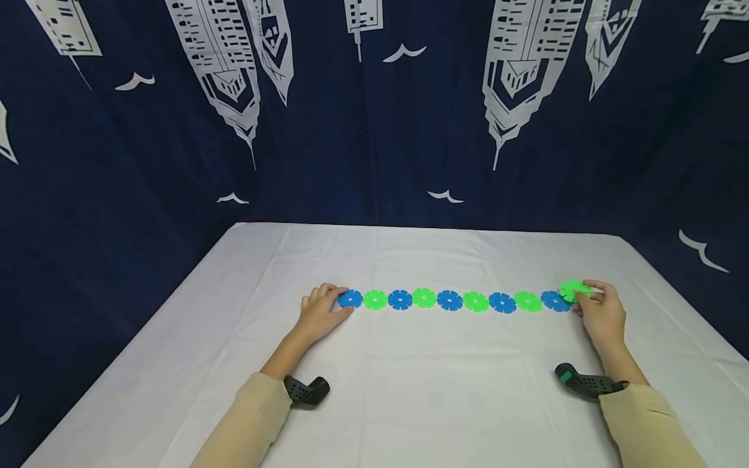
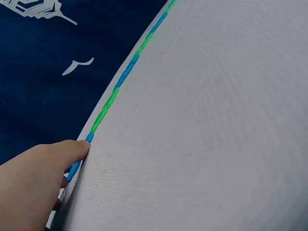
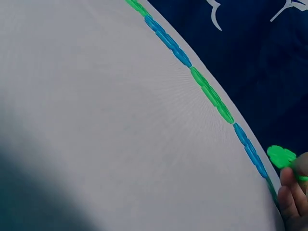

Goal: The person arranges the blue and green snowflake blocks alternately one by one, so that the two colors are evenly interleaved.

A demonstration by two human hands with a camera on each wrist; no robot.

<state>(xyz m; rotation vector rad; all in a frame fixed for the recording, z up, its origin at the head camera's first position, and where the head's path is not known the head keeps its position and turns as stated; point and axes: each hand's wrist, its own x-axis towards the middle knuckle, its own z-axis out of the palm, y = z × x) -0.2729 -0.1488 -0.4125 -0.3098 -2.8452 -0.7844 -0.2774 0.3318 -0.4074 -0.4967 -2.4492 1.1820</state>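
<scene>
Green plastic, toothed like a gear, the disc (image 1: 574, 290) sits tilted in the pinch of the right hand (image 1: 601, 314), raised a little off the cloth at the right end of a row of discs (image 1: 450, 300). Its lower edge overlaps the last blue disc (image 1: 553, 301) of that row; whether the two touch cannot be told. In the right wrist view the same green disc (image 3: 280, 156) shows above the fingertips (image 3: 288, 179), just beside the line of flat pieces.

Nine discs lie flat in the row, edge to edge, blue and green by turns, running left to right across the middle of the table (image 1: 409, 403).

At the far left end the left hand (image 1: 320, 311) rests on the cloth with its fingers relaxed and fairly straight, the thumb touching the first blue disc (image 1: 350, 299). The left wrist view shows that thumb (image 2: 72, 149) lying against the end of the row.

Both forearms wear beige sleeves (image 1: 251, 422), and a dark camera mount (image 1: 307, 390) is strapped at each wrist. White cloth covers the table, with fold creases showing. Behind it hangs a dark blue curtain (image 1: 374, 130) printed with white towers and birds.
</scene>
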